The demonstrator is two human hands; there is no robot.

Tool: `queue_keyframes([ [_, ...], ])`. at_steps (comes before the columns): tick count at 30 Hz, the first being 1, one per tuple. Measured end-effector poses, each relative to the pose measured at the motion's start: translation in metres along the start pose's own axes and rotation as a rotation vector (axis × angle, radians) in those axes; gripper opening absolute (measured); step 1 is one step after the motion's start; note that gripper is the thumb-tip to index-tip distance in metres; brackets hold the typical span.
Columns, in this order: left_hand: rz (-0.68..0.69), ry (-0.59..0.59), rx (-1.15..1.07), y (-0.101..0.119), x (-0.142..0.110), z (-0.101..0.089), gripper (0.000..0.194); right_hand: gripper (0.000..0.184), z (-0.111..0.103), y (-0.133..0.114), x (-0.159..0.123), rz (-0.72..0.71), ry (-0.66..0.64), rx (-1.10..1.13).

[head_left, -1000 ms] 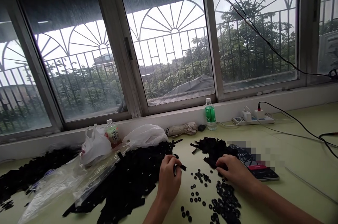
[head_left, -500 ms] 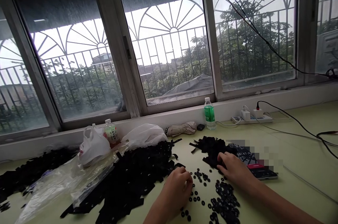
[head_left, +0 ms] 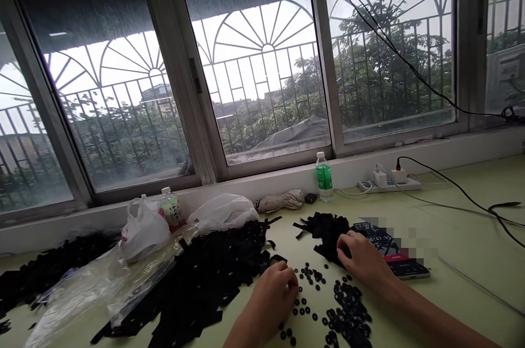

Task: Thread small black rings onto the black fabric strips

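Note:
My left hand [head_left: 273, 289] rests on the pale green table [head_left: 459, 260], fingers curled down among scattered small black rings [head_left: 308, 277]; what its fingertips pinch is hidden. My right hand [head_left: 361, 257] lies with fingers bent on the edge of a small pile of black strips [head_left: 324, 227]. A big heap of black strips [head_left: 213, 277] spreads just left of my left hand. A denser cluster of black rings [head_left: 348, 315] sits under my right wrist.
A phone [head_left: 404, 267] lies right of my right hand. White plastic bags [head_left: 143, 230], two bottles [head_left: 324, 177], a folded umbrella [head_left: 281, 201] and a power strip [head_left: 389, 184] with cables line the window sill. Clear plastic sheeting [head_left: 82, 293] lies left.
My left hand held a black strip a second ago; it has since dropped down to the rings near the heap. My right hand shifted slightly up onto the small strip pile.

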State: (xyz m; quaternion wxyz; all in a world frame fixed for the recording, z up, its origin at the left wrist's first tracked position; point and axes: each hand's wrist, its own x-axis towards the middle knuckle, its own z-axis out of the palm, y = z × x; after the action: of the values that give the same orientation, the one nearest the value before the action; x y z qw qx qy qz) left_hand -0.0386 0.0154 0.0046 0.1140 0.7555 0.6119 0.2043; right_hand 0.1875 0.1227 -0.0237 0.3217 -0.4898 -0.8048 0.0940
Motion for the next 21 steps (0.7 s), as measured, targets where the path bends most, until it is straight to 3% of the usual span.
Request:
queue_keyframes([
  [10, 0.017, 0.005, 0.018, 0.003, 0.000, -0.002, 0.016, 0.021, -0.009, -0.012, -0.001, -0.024, 0.024, 0.299],
  [21, 0.017, -0.049, 0.052, -0.003, 0.001, -0.001, 0.014, 0.021, -0.011, -0.015, -0.001, -0.065, 0.073, 0.405],
])
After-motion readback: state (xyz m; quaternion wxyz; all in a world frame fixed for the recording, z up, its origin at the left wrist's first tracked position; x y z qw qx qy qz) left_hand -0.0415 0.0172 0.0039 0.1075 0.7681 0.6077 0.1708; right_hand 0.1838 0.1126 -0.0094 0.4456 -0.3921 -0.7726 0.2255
